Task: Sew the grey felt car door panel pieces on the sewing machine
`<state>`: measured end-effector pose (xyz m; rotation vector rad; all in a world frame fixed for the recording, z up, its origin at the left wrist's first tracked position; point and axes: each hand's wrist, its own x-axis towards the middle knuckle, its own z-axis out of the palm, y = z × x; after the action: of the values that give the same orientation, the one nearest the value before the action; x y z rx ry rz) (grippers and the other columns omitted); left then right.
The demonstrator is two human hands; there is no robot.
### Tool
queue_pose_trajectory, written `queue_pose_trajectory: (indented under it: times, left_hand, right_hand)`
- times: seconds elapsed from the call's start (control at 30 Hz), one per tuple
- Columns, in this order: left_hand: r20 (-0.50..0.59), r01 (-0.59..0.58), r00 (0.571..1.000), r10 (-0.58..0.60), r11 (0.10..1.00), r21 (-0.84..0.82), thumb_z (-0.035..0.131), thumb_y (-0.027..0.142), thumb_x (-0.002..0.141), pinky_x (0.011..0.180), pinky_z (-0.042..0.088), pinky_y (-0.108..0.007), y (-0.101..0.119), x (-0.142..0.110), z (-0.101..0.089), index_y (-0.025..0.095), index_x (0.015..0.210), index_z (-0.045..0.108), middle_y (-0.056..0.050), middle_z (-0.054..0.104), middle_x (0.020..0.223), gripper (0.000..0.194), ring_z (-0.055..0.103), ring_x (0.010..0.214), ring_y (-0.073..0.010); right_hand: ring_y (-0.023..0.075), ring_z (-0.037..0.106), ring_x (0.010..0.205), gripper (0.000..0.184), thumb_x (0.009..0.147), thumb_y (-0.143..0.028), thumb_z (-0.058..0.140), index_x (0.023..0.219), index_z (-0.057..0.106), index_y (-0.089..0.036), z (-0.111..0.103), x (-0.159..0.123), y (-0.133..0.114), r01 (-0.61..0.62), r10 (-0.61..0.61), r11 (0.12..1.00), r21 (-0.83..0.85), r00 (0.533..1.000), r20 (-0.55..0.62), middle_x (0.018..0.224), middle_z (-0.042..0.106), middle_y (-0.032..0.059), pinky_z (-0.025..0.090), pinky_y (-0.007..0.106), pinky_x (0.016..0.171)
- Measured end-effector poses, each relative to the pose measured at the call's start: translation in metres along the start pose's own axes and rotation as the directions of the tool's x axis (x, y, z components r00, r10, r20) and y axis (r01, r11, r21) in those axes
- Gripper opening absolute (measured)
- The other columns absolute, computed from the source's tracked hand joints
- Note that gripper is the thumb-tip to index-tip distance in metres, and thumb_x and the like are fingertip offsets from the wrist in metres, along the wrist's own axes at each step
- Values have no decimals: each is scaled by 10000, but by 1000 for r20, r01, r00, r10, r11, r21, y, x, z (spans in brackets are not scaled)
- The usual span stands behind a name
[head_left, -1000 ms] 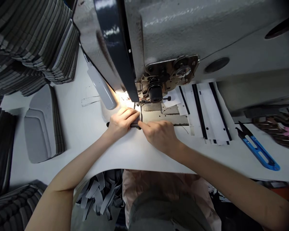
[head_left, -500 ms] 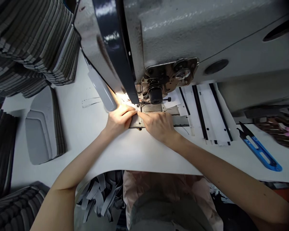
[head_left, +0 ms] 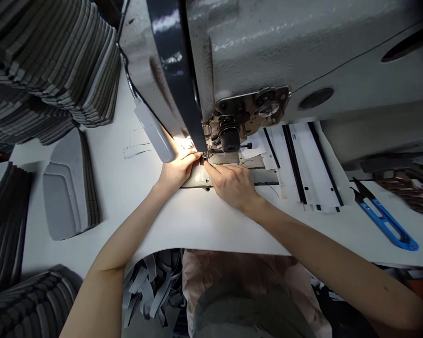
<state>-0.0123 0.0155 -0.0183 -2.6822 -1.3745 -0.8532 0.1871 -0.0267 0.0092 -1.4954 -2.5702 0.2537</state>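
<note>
The sewing machine (head_left: 254, 51) stands over the table, its needle and presser foot (head_left: 203, 158) brightly lit. My left hand (head_left: 176, 169) is at the left of the foot, fingers pressed together with their tips almost against it. From the right, my right hand (head_left: 234, 185) reaches in with its forefinger at the foot's front edge and the other fingers curled under. Both hands rest by the metal needle plate (head_left: 199, 177). Whatever the fingertips hold, if anything, is hidden by the fingers and the glare.
A grey lamp (head_left: 154, 131) hangs left of the needle. Grey padded pieces (head_left: 61, 202) lie stacked at left, with taller stacks (head_left: 56, 61) behind. White sheets with black strips (head_left: 303, 164) and blue thread snips (head_left: 387, 220) lie right. Grey strips (head_left: 151, 286) hang below the table edge.
The white bit between my fingertips no longer shows, and the presser foot is now visible there. My hands have parted slightly. The whole view has shifted a little.
</note>
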Motion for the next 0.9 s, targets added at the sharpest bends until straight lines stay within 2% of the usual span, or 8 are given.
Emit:
queue_pose_trajectory:
  times: [0.17, 0.37, 0.67, 0.8, 0.9]
  left_hand:
    - [39, 20, 999, -18, 999, -38, 434, 250, 1027, 773, 534, -270, -1, 4, -3, 182, 998, 722, -31, 751, 899, 298, 669, 777, -139]
    - [0, -83, 997, 83, 992, -91, 475, 175, 983, 805, 530, -274, -4, 8, -4, 188, 903, 705, -28, 750, 902, 244, 684, 840, -154]
    - [-29, -105, 994, 103, 987, -119, 484, 129, 958, 890, 510, -302, 0, 4, -4, 200, 917, 674, -43, 747, 954, 207, 682, 925, -165]
    - [8, -66, 998, 67, 994, -91, 459, 154, 961, 921, 514, -338, -3, 0, -1, 198, 967, 679, -73, 736, 1018, 225, 674, 997, -192]
    - [44, 71, 996, -72, 997, 23, 495, 148, 915, 928, 511, -397, -10, 4, 1, 166, 1099, 666, -134, 700, 1118, 252, 647, 1040, -252]
  right_hand:
    - [172, 590, 698, 492, 903, -77, 446, 1347, 636, -175, 2, -1, 1, -12, 12, 1000, 3, 1000, -10, 767, 705, 67, 219, 317, 589]
    - [175, 588, 703, 485, 905, -79, 441, 1337, 642, -166, 1, -1, 0, -12, 12, 1000, 5, 1000, 2, 769, 704, 70, 221, 311, 590]
    - [174, 587, 705, 469, 907, -78, 427, 1310, 650, -167, 3, -2, 1, 8, -8, 1000, 5, 1000, -29, 779, 705, 71, 227, 316, 603]
    - [181, 582, 720, 455, 921, -82, 408, 1294, 658, -155, 2, -7, -1, 11, -11, 1000, -9, 999, -47, 806, 705, 80, 233, 318, 615]
    - [177, 576, 722, 452, 920, -96, 432, 1310, 651, -160, 3, -16, -5, 51, -52, 999, -13, 998, -45, 808, 700, 73, 234, 318, 614]
